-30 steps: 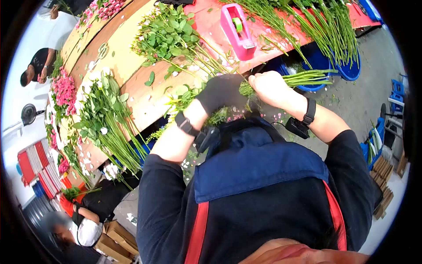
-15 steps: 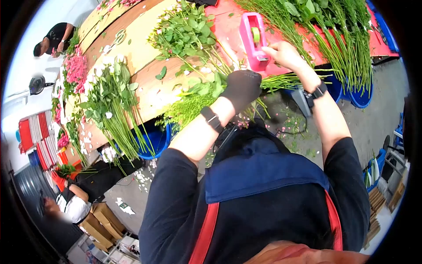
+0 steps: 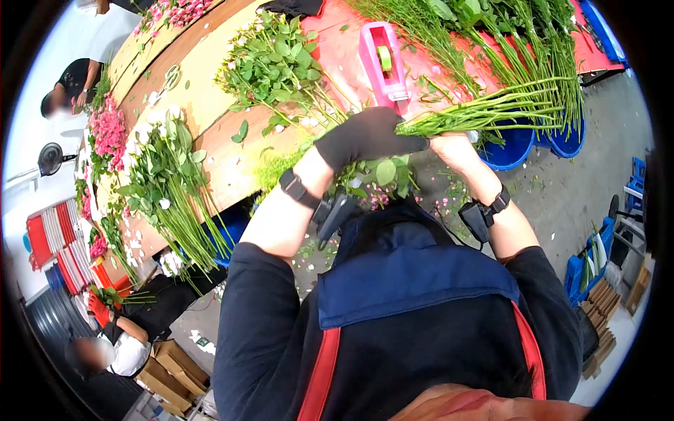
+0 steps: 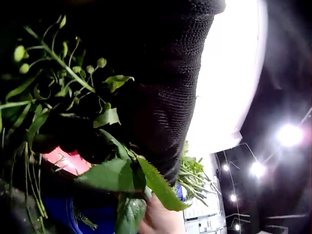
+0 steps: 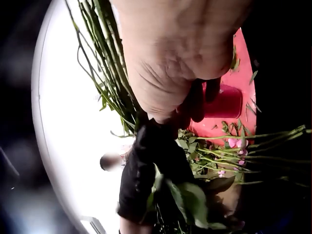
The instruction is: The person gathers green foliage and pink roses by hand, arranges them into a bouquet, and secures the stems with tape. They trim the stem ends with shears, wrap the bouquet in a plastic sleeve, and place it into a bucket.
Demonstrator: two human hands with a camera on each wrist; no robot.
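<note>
My left hand [image 3: 365,137], in a black glove, grips a bunch of flowers [image 3: 491,109] where the stems meet the leaves. The green stems point right over the table edge. My bare right hand [image 3: 453,149] holds the same bunch from below, just right of the glove. In the right wrist view the right hand [image 5: 175,63] curls its fingers at the stems above the glove [image 5: 146,165]. The left wrist view is filled by the glove [image 4: 161,97] and leaves [image 4: 122,175]. A pink tape dispenser [image 3: 382,59] stands on the red mat just beyond the hands.
The wooden table [image 3: 203,91] carries a leafy green bunch [image 3: 270,63], white flowers [image 3: 168,161], pink flowers [image 3: 105,137] and a pile of long stems [image 3: 519,35]. Blue buckets [image 3: 516,144] stand below the edge. Other people [image 3: 67,91] work at the far left.
My right hand has left the tape dispenser and come back under the bunch. The bunch now lies level, its stems pointing right.
</note>
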